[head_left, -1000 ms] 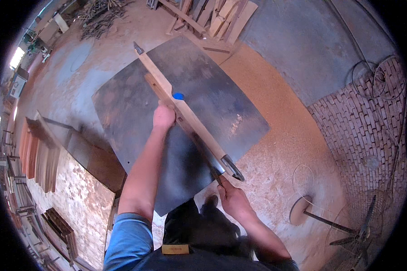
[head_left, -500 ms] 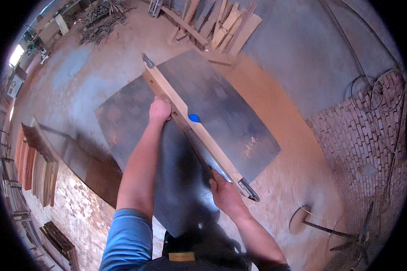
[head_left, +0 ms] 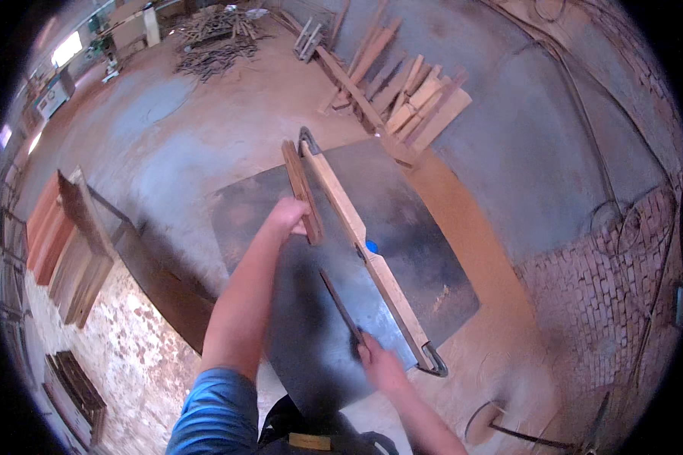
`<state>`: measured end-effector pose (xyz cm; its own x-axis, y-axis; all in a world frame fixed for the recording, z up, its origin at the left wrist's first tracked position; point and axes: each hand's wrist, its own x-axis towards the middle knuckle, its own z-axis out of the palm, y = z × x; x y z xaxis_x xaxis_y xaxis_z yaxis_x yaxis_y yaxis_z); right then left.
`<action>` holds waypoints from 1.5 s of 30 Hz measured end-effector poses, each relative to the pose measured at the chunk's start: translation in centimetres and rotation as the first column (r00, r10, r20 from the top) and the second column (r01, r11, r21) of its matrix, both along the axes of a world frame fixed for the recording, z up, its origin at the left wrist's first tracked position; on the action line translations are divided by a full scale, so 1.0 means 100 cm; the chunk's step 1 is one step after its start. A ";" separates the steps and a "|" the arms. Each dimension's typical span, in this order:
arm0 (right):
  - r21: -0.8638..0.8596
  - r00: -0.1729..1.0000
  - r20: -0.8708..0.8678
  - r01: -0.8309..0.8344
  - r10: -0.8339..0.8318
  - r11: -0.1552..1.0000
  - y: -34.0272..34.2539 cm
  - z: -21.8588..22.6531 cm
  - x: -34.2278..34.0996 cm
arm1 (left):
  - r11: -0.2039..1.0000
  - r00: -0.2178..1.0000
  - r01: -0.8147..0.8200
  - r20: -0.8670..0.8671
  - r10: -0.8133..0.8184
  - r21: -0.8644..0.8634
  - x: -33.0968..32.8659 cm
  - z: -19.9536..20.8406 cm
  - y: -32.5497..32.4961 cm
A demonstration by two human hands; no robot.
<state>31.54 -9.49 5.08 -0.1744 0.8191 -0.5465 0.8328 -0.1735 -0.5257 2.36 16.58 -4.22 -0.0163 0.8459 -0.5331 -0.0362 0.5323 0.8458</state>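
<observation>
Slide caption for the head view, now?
Left hand grips a wooden piece, right hand a thin stick, over a dark tabletop.

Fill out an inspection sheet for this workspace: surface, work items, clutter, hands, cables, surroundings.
Surface: dark tabletop, scuffed toward its right corner.
Work items: long pale wooden bar across the tabletop, with dark end pieces; blue disc at the bar's notch.
Clutter: wood pieces beyond the tabletop; scrap heap farther back.
Hands: left hand, fingers around a brown wooden piece; right hand grips a thin dark stick.
Cables: dark cable along the right.
Surroundings: brickwork right; boards left.
</observation>
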 end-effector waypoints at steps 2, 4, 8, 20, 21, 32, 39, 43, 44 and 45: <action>0.085 0.997 -0.066 0.034 -0.029 0.996 -0.051 -0.022 0.027 | 0.996 0.944 -0.080 0.323 0.061 0.046 -0.017 -0.003 -0.052; 0.009 0.988 -0.109 0.115 -0.113 0.993 -0.092 -0.024 0.046 | 0.986 0.908 -0.130 0.411 0.076 0.105 -0.027 0.015 -0.121; -0.050 0.955 -0.174 0.235 -0.240 0.971 -0.138 -0.044 0.063 | 0.940 0.853 -0.315 0.473 0.221 0.128 -0.047 0.046 -0.256; 0.180 0.987 -0.095 0.148 -0.133 0.972 -0.137 -0.091 0.082 | 0.718 0.744 -0.669 0.161 0.649 0.195 -0.161 0.090 -0.547; 0.165 0.984 -0.066 0.175 -0.166 0.971 -0.139 -0.079 0.076 | 0.663 0.683 -0.730 0.155 0.714 0.167 -0.163 0.111 -0.558; 0.199 0.997 -0.076 0.020 -0.005 0.980 -0.124 -0.052 -0.027 | 0.227 0.064 -0.830 -0.317 0.946 0.509 -0.333 0.084 -0.736; 0.104 0.968 0.055 -0.248 0.243 0.963 -0.153 0.047 -0.206 | 0.501 -0.303 -0.781 -0.928 0.216 0.372 -0.432 0.121 -0.854; 0.095 0.955 0.062 -0.296 0.291 0.951 -0.156 0.048 -0.247 | 0.486 -0.256 -0.835 -0.964 0.071 0.258 -0.473 0.119 -0.902; 0.093 0.952 0.047 -0.307 0.304 0.947 -0.156 0.047 -0.252 | 0.474 -0.261 -0.843 -0.964 0.056 0.256 -0.480 0.118 -0.908; 0.093 0.947 0.041 -0.320 0.318 0.943 -0.155 0.046 -0.257 | 0.484 -0.271 -0.838 -0.962 0.027 0.250 -0.486 0.112 -0.915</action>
<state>5.80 -25.02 9.70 -0.4226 0.7720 -0.4747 0.8491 0.1541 -0.5053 -46.23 -74.93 6.97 -0.9567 -0.0572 0.2852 -0.0369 0.9964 0.0762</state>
